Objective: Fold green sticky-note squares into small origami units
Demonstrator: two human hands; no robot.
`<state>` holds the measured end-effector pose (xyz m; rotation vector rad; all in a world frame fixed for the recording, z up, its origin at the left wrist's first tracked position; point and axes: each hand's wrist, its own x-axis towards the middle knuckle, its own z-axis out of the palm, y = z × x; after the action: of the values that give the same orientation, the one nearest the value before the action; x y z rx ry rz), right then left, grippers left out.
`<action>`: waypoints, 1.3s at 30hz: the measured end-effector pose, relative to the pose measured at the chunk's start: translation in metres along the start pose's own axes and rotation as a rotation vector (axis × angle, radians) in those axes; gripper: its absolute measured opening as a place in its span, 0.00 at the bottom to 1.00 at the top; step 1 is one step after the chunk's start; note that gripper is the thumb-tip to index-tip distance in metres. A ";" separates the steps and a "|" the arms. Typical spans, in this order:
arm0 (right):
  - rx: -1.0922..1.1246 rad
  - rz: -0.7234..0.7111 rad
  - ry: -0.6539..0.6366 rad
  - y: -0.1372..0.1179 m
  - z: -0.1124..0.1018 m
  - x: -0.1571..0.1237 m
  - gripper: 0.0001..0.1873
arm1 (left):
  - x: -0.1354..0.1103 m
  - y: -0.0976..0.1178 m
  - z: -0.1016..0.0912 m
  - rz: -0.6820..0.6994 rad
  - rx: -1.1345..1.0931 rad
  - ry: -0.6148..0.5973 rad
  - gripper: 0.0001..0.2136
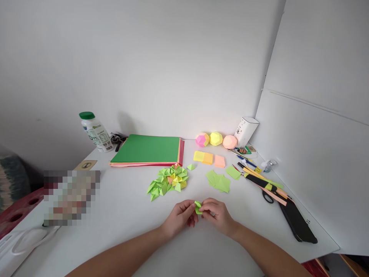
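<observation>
Both of my hands meet low over the white table (121,215), pinching one small green folded paper piece (198,207) between their fingertips. My left hand (180,217) grips its left side and my right hand (217,215) its right side. Just beyond them lies a pile of folded green, yellow and orange paper units (168,181). Several flat green paper squares (219,181) lie to the right of the pile.
A stack of coloured paper with a green top sheet (147,150) lies at the back, beside a white bottle with a green cap (95,131). Three paper balls (215,139), sticky note pads (209,158), scissors and pens (263,184) and a black phone (298,222) sit on the right.
</observation>
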<state>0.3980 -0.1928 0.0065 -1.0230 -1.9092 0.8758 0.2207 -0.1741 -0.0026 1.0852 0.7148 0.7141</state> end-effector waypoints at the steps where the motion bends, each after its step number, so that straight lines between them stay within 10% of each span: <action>1: -0.049 -0.033 -0.014 0.001 0.000 0.000 0.09 | 0.000 0.000 0.000 -0.008 0.000 0.001 0.19; 8: -0.036 -0.106 -0.026 0.014 -0.001 -0.001 0.10 | -0.002 -0.003 -0.005 -0.014 -0.023 -0.079 0.20; 39: 0.708 0.503 -0.078 0.006 -0.005 0.006 0.13 | -0.005 0.000 -0.005 0.053 0.116 -0.031 0.20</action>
<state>0.4024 -0.1840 0.0061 -1.0233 -1.2253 1.7381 0.2144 -0.1755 -0.0032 1.2225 0.7094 0.7064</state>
